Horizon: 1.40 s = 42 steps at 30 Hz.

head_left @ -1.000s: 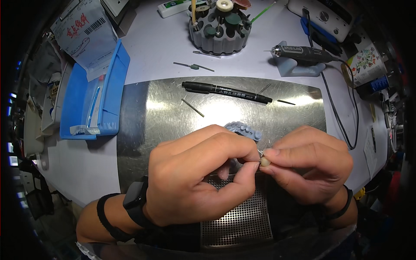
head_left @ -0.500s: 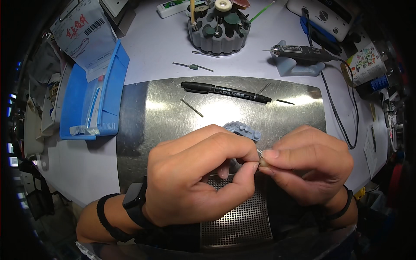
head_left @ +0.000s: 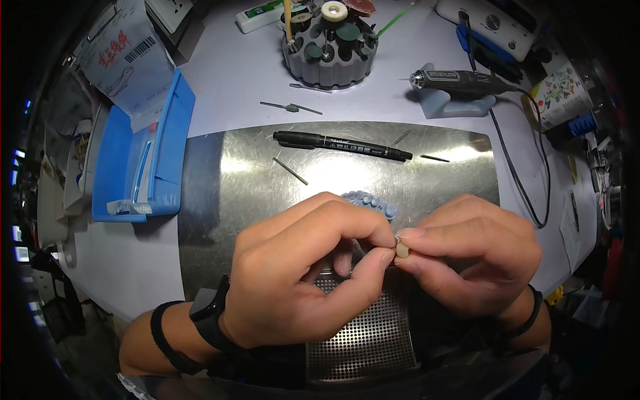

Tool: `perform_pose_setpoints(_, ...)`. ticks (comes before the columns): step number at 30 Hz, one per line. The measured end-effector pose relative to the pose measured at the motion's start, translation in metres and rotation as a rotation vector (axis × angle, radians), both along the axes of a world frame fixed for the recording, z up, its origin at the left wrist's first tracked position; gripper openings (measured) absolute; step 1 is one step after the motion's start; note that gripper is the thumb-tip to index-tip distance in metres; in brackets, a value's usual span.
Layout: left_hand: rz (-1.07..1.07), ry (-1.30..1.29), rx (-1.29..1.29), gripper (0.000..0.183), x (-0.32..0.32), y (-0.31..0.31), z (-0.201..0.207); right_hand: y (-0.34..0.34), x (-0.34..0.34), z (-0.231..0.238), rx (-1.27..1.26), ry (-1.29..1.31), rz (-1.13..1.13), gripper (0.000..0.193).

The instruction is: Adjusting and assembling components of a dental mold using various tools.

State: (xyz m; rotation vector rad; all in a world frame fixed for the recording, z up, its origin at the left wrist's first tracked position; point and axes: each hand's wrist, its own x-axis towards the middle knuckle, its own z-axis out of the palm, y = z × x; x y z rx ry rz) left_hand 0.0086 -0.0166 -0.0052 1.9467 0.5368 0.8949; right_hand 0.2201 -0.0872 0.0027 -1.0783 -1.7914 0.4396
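Since the earlier frame, the head view has tilted slightly, and the right hand's (head_left: 477,260) fingers have shifted so that more of the small pale piece (head_left: 402,251) shows. Those fingers are clamped on it, above the near edge of the metal sheet (head_left: 207,233). The left hand (head_left: 300,273) meets it with thumb and forefinger tips close together; whether they grip anything cannot be told.

Just beyond the left hand, the blue-grey dental model (head_left: 372,201) lies on the sheet, partly hidden. Nearer the sheet's far edge, a black marker (head_left: 342,146) carries white printing along its barrel. A thin rod (head_left: 290,171) lies on its near side.

Past the sheet's far edge, on the white counter (head_left: 220,73), stands a round grey bur stand (head_left: 330,70). Off the far right corner, a dark handpiece (head_left: 457,81) with small pale lettering rests in a cradle (head_left: 453,103); beyond it is a flower-patterned label (head_left: 560,97). By the far left corner, a blue bin (head_left: 172,147) holds a paper slip (head_left: 127,60) with red handwriting, a barcode and faint print.
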Motion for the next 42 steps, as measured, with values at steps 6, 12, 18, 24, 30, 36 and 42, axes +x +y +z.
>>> perform_pose_setpoints(6, -0.111, 0.02, -0.046, 0.018, -0.001, 0.003, -0.002, -0.001, -0.001, 0.003, 0.004, 0.007, 0.032, 0.029)
perform_pose_setpoints(12, -0.114, 0.032, -0.06, 0.015, -0.001, 0.003, -0.001, 0.0, -0.002, 0.005, -0.006, -0.024, 0.029, 0.03)
perform_pose_setpoints(18, -0.113, 0.023, -0.065, 0.016, -0.001, 0.003, -0.002, 0.0, -0.001, 0.004, 0.04, -0.003, 0.02, 0.03)
perform_pose_setpoints(24, -0.106, 0.018, -0.058, 0.017, -0.002, 0.003, -0.003, 0.001, 0.003, 0.003, 0.03, -0.029, -0.005, 0.027)
perform_pose_setpoints(30, -0.079, 0.057, -0.103, 0.016, -0.004, 0.002, 0.001, 0.0, 0.004, 0.007, 0.0, -0.059, -0.018, 0.025)
perform_pose_setpoints(36, 0.09, -0.09, -0.249, 0.013, 0.004, -0.001, -0.009, 0.01, 0.018, -0.006, -0.266, -0.271, -0.324, 0.013)
perform_pose_setpoints(42, 0.104, -0.086, -0.318, 0.012, 0.004, 0.0, -0.008, 0.011, 0.021, -0.007, -0.324, -0.315, -0.333, 0.012)
